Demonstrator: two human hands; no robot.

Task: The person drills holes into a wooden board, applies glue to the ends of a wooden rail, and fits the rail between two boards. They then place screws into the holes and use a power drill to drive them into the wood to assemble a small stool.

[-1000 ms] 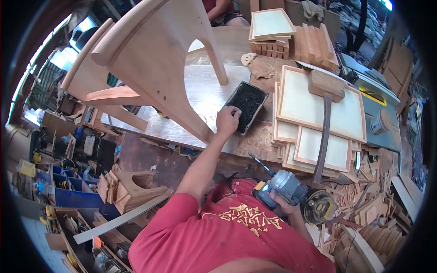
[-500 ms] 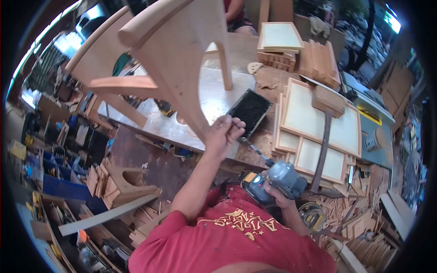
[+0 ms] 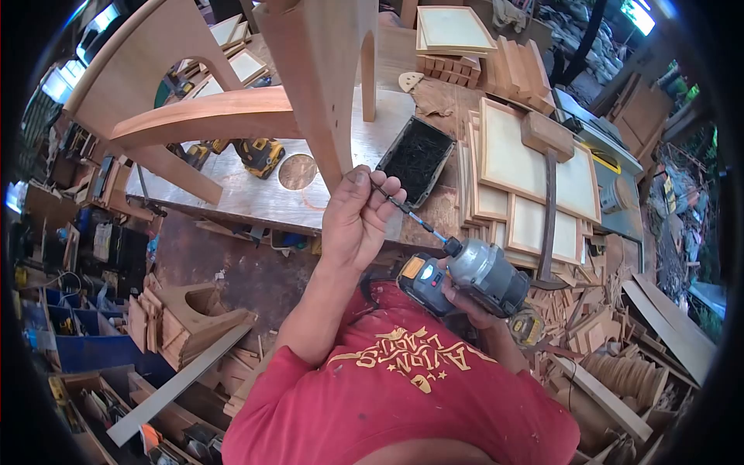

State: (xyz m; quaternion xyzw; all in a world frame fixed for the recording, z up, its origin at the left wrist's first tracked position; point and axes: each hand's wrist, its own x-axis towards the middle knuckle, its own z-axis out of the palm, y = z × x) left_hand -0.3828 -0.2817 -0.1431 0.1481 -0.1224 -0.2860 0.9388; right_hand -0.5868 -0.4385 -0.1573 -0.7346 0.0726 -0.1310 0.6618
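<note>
My right hand grips a grey cordless impact driver, whose long bit points up and left. Pinched at the far end of that bit, in the fingers of my left hand, is a dark screw, partly hidden. Just above and behind my left hand stands the leg of a light wooden stool or chair frame, upright on the bench. A black tray full of dark screws lies on the bench beyond the bit.
The metal-topped workbench carries a yellow-and-black power tool. Stacked framed panels with a wooden mallet on top lie to the right. Wood pieces and boxed tools sit at lower left; offcuts lie at lower right.
My view has swung so the wooden frame and tray sit differently. My left fingers have closed on the screw at the bit's end, near the frame's leg. The right hand still holds the driver.
</note>
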